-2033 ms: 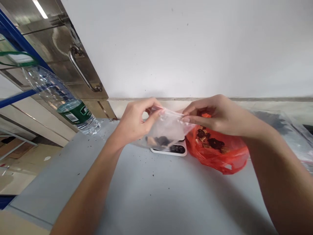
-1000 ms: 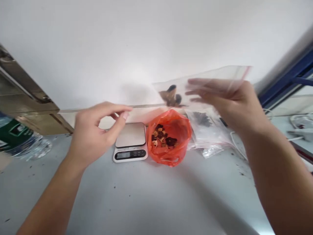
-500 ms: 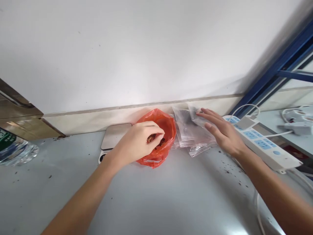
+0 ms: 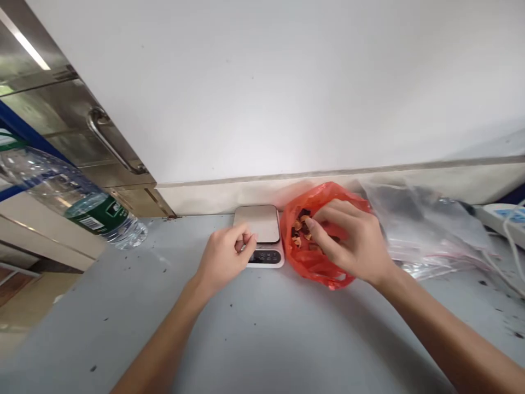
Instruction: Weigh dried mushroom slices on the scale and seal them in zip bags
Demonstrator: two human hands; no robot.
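Observation:
A red plastic bag [image 4: 320,268] stands with its mouth spread, holding dried orange-brown and dark pieces [image 4: 301,229]. Over its right side is my right hand [image 4: 355,235], thumb and fingers apart; no held item shows. Just left of the bag lies a small kitchen scale [image 4: 258,221] with a pale platform and dark button panel. My left hand [image 4: 227,254] hovers at the scale's front left corner, fingers curled in and thumb near the index finger. Whatever may be inside those fingers is hidden. Clear zip bags [image 4: 426,224] lie right of the red bag.
A large clear water bottle [image 4: 98,210] with a green label is at the left, near a metal cabinet door with a handle [image 4: 112,145]. The white wall rises behind the grey tabletop [image 4: 254,339]. A power strip [image 4: 506,219] sits far right; dark crumbs are scattered about.
The view has swung left. My left hand has gone from the red bag to the scale, and my right hand has moved from the clear bags to over the red bag.

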